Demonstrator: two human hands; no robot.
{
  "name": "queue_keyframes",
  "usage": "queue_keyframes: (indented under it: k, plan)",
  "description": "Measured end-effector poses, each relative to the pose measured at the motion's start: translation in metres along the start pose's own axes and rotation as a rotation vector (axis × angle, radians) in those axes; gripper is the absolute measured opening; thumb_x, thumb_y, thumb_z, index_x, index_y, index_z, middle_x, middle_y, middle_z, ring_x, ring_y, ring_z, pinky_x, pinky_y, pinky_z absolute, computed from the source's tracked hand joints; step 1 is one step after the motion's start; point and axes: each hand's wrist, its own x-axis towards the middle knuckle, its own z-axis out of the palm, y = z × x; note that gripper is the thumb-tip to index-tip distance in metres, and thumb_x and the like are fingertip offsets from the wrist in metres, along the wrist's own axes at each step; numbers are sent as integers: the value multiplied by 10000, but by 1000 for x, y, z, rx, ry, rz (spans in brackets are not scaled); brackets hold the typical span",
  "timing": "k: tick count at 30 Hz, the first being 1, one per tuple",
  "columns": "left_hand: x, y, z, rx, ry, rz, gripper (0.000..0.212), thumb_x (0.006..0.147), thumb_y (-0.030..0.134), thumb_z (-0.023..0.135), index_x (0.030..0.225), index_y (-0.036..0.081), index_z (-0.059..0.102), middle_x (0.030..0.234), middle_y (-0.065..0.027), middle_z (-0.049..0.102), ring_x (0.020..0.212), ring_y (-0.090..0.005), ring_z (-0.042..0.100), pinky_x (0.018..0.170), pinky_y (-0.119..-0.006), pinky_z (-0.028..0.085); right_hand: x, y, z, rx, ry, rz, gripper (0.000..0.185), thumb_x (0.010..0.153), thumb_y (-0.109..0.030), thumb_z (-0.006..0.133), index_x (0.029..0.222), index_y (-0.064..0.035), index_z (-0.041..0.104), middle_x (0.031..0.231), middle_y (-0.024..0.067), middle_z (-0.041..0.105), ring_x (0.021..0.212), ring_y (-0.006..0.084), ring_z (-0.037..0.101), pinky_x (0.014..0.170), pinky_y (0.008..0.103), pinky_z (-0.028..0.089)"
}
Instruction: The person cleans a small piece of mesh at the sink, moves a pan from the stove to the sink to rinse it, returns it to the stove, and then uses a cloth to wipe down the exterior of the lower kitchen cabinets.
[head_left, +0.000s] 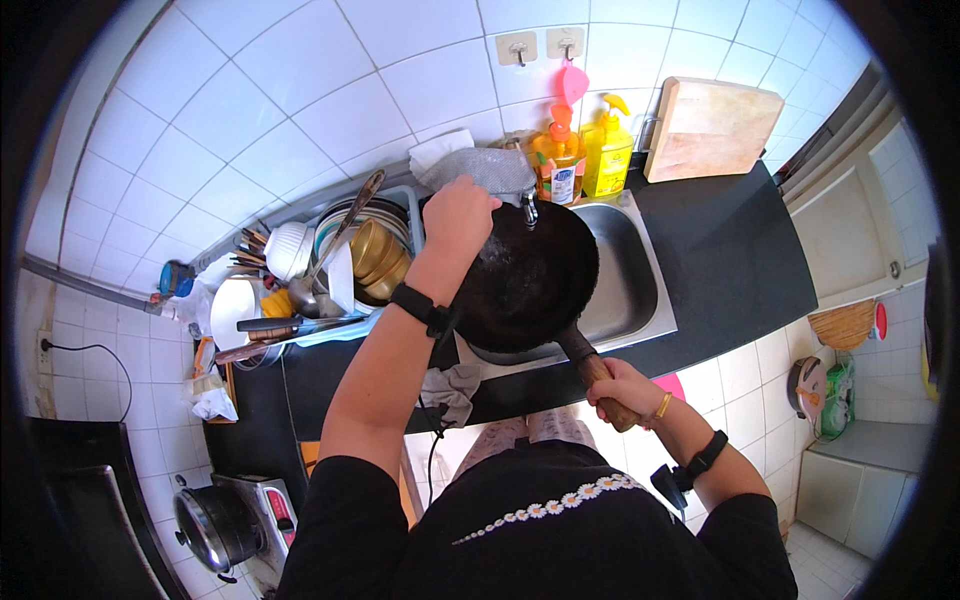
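Observation:
My right hand (626, 390) is wrapped around the wooden handle (596, 371) of a dark wok (532, 277). The wok lies over the stainless steel sink (666, 315), with its bowl beneath the metal tap (530, 211). My left hand (459, 217) is at the wok's far left edge, beside the tap and in front of a grey cloth (484, 166). Its fingers are curled and face away from me; whether they grip anything is hidden. The inside of the wok looks wet in places.
Left of the sink stands a dish rack (414, 217) with bowls, plates, a ladle and a knife. Behind the sink are an orange soap bottle (559, 169) and a yellow pump bottle (607, 154). A wooden cutting board (712, 131) leans right; a grey rag (452, 390) hangs over the counter's front edge.

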Motion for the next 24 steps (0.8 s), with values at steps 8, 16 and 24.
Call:
queue_keyframes:
  k: [8, 16, 24]
  plan:
    - [0, 2, -2, -14, -34, -27, 311, 891, 361, 648, 763, 95, 747, 853, -102, 619, 805, -314, 657, 674, -436, 526, -1, -3, 4, 4, 10, 23, 411, 805, -79, 672, 1140, 18, 453, 830, 136, 676, 578, 154, 634, 512, 277, 544]
    - [0, 3, -3, -44, -50, -45, 304, 899, 354, 648, 779, 93, 750, 870, -111, 617, 815, -322, 659, 680, -442, 525, -1, -2, 5, 39, -17, 22, 389, 817, -91, 681, 1131, 11, 475, 845, 129, 684, 609, 146, 636, 528, 267, 543]
    - [0, 7, -10, -57, -79, -59, 305, 881, 325, 684, 757, 50, 724, 877, -112, 628, 820, -315, 664, 690, -416, 518, -3, 1, 6, 309, -69, 47, 351, 842, -65, 674, 1129, -3, 481, 946, 137, 677, 680, 145, 640, 581, 271, 561]
